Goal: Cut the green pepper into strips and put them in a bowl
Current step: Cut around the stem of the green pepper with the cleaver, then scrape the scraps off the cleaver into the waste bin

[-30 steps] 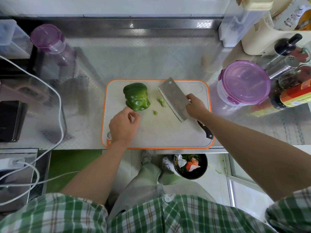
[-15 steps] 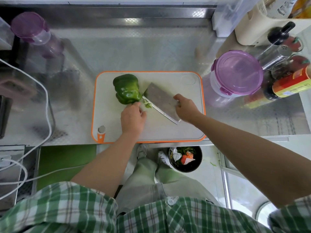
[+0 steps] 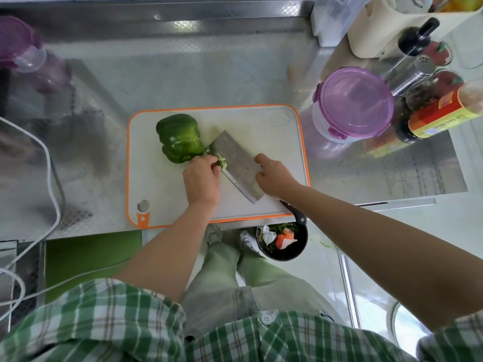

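With the left hand (image 3: 201, 180), pinches pale green trimmings (image 3: 221, 163) right beside the edge of the cleaver (image 3: 237, 163), probably to clear them from the cut. With the right hand (image 3: 274, 178), grips the cleaver at the blade's heel, forefinger stretched along the flat for steadiness, blade corner against the green pepper (image 3: 180, 138). Has that pepper lying on the cutting board (image 3: 261, 126), no strips cut yet.

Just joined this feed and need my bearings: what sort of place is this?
Most likely a home kitchen: a white plastic cutting board with an orange rim lies on a patterned stainless-steel counter, a steel cleaver is beside a green bell pepper, and condiment bottles stand at right.
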The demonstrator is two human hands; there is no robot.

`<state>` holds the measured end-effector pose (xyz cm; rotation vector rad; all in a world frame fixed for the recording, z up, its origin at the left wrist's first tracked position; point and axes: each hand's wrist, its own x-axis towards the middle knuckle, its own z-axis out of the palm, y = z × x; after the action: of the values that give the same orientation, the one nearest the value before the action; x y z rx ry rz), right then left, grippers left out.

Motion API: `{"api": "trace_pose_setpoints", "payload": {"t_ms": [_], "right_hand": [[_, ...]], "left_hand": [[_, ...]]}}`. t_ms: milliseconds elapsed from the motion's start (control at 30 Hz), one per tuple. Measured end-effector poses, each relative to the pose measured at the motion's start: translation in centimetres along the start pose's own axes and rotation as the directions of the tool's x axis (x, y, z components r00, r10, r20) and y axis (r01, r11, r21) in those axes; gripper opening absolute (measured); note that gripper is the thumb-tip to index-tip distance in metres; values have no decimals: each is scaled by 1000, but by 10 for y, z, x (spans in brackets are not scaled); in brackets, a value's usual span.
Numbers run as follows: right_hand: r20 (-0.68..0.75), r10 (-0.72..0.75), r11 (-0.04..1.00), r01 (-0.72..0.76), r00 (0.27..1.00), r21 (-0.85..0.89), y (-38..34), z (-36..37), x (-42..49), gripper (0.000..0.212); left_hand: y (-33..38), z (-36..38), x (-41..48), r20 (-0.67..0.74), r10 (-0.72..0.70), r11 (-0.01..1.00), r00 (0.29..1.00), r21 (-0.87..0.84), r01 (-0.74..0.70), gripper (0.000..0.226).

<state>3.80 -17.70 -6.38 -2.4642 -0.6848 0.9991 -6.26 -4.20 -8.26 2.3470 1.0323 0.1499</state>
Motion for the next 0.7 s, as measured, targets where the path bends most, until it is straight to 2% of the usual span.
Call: {"api": "trace_pose_setpoints", "payload": {"t_ms": [167,333,500,700], "right_hand": [[51,30,988,-37,998,148,5,-2,-3,44],[65,48,965,-63,997,255,15,-6,-15,43],[20,75,945,-77,997,319,29,-10,-31,38],[-51,181,895,-142,982,424,48,-10,-62,35]], "left_hand": [[2,-4,-2,7,17,997,1000,-80,-17,30],[10,-3,-9,32,135,989,990,-61,-133,33],[26,0,-18,71,204,978,977,-54,-200,32],[41,10,-28,152,335,942,930,-72,-328,35]]}}
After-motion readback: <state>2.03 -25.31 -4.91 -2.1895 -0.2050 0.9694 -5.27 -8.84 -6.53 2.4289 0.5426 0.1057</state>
